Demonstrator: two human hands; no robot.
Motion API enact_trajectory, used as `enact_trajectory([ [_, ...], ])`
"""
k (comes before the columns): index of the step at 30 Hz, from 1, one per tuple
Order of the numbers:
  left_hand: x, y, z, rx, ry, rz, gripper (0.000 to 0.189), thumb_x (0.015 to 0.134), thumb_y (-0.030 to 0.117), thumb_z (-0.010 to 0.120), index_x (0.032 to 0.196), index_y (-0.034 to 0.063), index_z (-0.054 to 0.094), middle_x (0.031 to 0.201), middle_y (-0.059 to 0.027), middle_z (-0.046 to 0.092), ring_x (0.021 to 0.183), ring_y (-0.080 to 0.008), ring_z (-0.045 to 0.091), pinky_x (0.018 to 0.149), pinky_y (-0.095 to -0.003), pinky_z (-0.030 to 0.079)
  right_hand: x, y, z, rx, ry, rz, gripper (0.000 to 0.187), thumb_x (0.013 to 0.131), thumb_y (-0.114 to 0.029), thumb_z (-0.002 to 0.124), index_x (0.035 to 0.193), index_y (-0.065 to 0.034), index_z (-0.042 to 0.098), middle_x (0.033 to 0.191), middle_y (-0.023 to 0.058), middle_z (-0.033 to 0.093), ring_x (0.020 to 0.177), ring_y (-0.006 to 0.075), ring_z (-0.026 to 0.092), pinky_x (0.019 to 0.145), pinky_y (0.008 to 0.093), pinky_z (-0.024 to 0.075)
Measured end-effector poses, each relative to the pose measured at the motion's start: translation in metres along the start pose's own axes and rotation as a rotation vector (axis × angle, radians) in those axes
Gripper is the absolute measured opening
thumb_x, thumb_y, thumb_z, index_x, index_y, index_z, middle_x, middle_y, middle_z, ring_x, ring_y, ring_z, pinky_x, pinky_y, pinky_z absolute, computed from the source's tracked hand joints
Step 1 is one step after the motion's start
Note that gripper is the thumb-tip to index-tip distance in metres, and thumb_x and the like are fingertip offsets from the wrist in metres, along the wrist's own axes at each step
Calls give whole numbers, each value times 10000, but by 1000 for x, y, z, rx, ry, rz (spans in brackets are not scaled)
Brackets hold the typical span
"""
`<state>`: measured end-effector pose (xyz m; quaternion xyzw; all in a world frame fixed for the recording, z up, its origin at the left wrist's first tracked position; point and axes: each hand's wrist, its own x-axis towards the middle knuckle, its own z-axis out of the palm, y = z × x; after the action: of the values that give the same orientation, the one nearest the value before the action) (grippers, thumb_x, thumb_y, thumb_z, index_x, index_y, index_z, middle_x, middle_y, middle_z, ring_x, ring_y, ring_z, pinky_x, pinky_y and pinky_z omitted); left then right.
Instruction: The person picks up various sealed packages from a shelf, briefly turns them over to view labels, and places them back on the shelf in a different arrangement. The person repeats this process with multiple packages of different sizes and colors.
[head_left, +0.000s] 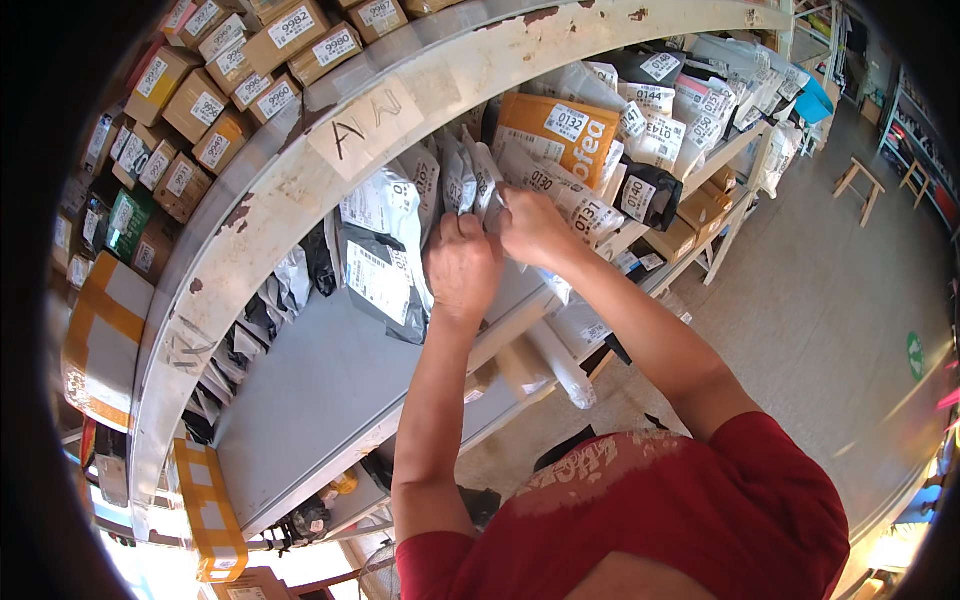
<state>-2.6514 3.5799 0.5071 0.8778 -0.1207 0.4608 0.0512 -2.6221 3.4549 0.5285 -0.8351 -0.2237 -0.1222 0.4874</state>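
Note:
Both of my hands are at a row of labelled mailing bags standing upright on a grey metal shelf (322, 382). With bent fingers my left hand (463, 266) is at the front of pale plastic mailing bags (459, 176); whether it grips one is hidden. Close beside it, my right hand (531, 225) pinches the edge of a white mailing bag (486, 180). Left of my hands a white-and-grey mailing bag (379, 281) leans at the shelf. To the right stand an orange padded envelope (555, 135) and a pale mailing bag (570, 199).
Numbered cardboard boxes (195, 105) fill the shelf above, behind a curved-looking, rust-spotted beam (262, 180). More mailing bags (660, 127) crowd the right side, near a blue bin (814, 97). Boxes (694, 217) lie on the lower shelf. A wooden stool (861, 187) stands on the floor.

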Motion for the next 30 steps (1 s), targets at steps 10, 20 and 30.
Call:
enact_trajectory([
  [10, -15, -6, -17, -231, -207, -79, 128, 721, 12, 561, 837, -36, 581, 1027, -254, 509, 904, -435, 517, 760, -469, 448, -5, 16, 11, 136, -61, 91, 207, 807, -72, 447, 888, 67, 578, 784, 276, 622, 784, 415, 621, 698, 441, 495],
  [20, -11, 20, -62, 272, 79, -93, 454, 703, 176, 698, 1145, 142, 602, 1375, -241, 306, 1259, -495, 271, 920, -600, 315, -20, 15, 3, 599, 7, 215, 224, 894, -117, 431, 865, 79, 536, 623, 147, 609, 542, 192, 618, 509, 317, 473],
  [30, -23, -14, -18, 164, -16, -25, 507, 761, 107, 642, 1250, 180, 535, 1415, -226, 243, 1267, -510, 249, 927, -588, 328, -53, 26, -17, 291, -29, 20, 256, 924, -67, 455, 1131, 77, 500, 940, 134, 621, 872, 191, 657, 683, 272, 538],
])
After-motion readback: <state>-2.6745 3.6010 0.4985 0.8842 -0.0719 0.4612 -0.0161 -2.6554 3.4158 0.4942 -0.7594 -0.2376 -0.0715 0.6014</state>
